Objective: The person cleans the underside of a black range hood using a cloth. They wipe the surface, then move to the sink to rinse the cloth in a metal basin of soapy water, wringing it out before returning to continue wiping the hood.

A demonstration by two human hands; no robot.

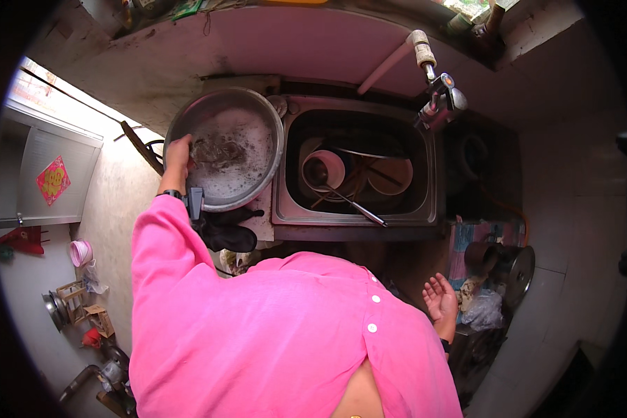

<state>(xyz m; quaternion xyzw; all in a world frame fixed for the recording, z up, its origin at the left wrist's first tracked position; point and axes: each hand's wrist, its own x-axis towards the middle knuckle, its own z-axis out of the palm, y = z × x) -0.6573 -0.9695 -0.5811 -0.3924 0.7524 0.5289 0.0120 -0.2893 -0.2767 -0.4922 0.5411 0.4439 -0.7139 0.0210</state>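
My left hand (177, 155) lies over the left rim of a large round metal basin (278, 141) of sudsy water. Its fingertips point inside, beside a dark mass (219, 151) in the suds. I cannot tell whether the fingers grip the rim or that mass. My right hand (441, 299) hangs at my right side, palm up, fingers loosely extended and holding nothing. Right of the basin is a stainless steel sink (355, 218). In it sit a white bowl (335, 163), a ladle (368, 213) with its handle over the front rim, chopsticks (363, 172) and a pan (366, 149).
A faucet (439, 99) stands over the sink's back right corner. Black gloves or cloth (230, 232) lie before the basin. On my right are a round metal lid (521, 277) and a clear plastic bag (483, 311). A pink-and-white container (81, 253) is on the left.
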